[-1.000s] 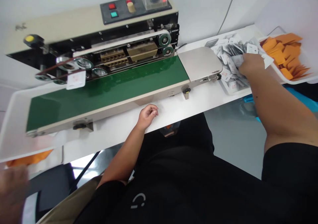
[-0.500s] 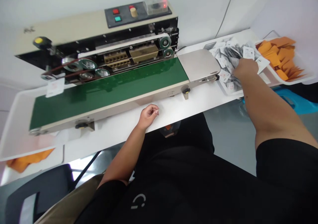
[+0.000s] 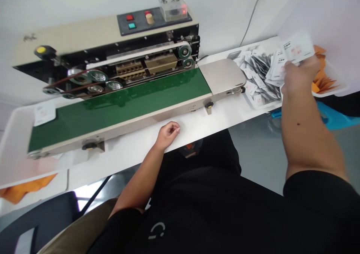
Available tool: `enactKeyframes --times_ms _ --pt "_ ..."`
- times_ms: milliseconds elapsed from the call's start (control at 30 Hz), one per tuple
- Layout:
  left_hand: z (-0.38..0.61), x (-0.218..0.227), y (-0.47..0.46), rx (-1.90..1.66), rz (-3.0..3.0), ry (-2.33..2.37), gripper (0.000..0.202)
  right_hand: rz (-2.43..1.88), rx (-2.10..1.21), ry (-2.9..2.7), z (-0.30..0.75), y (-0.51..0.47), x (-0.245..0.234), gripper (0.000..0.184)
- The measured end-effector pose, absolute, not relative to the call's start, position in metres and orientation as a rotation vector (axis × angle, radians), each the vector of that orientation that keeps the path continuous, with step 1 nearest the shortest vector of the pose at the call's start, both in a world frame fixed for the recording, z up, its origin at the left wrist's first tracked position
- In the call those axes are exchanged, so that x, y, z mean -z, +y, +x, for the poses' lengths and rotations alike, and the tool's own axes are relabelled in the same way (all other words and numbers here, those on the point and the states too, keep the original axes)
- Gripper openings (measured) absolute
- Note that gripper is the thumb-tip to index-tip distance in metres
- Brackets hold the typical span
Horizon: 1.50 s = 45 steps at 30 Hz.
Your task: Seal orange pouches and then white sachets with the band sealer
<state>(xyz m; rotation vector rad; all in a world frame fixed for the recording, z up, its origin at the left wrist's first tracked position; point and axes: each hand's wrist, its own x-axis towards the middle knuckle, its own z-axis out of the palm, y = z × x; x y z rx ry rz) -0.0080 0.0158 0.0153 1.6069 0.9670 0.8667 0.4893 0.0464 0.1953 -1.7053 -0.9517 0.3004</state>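
Note:
My right hand is closed on several white packets with dark and reddish print, raised over the right end of the bench. They fan out to both sides of the fingers. Just left of it, a white bin holds a heap of similar white and grey packets. My left hand rests at the bench's front edge, fingers curled in, with nothing visible in it. In front of it stands a band sealing machine with a green conveyor belt. One white packet lies at the belt's left end.
A metal plate extends the belt to the right. Orange packets fill a bin behind my right hand. A white tub sits under the belt's left end. A dark chair stands at lower left, a blue object at right.
My right hand has come up out of the packet heap and moved right, with packets in it. The packet on the belt has travelled left. My left hand has stayed put.

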Motion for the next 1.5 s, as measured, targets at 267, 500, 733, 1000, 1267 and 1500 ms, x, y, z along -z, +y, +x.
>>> enactKeyframes --times_ms 267,500,733,1000,1267,1500 --pt "-0.002 -0.019 0.008 -0.791 1.829 0.915 0.035 -1.333 -0.743 -0.942 0.293 -0.045 -0.107 0.03" --pt "0.0 -0.023 0.006 -0.831 1.846 1.038 0.061 -1.04 -1.252 -1.237 0.19 -0.033 -0.016 0.054" --pt "0.002 -0.016 0.007 -0.862 1.807 1.171 0.045 -0.978 -1.054 -1.285 0.187 -0.011 0.004 0.083" --pt "-0.002 -0.011 0.007 -0.857 1.963 1.202 0.052 -1.003 -0.623 -1.654 0.206 -0.02 -0.025 0.06" --pt "0.002 -0.013 0.008 -0.853 1.938 1.093 0.058 -1.09 -0.852 -1.517 0.198 -0.022 0.004 0.089" --pt "0.002 -0.012 0.006 -0.88 2.001 1.064 0.039 -1.049 -0.904 -1.479 0.201 -0.023 0.002 0.04"
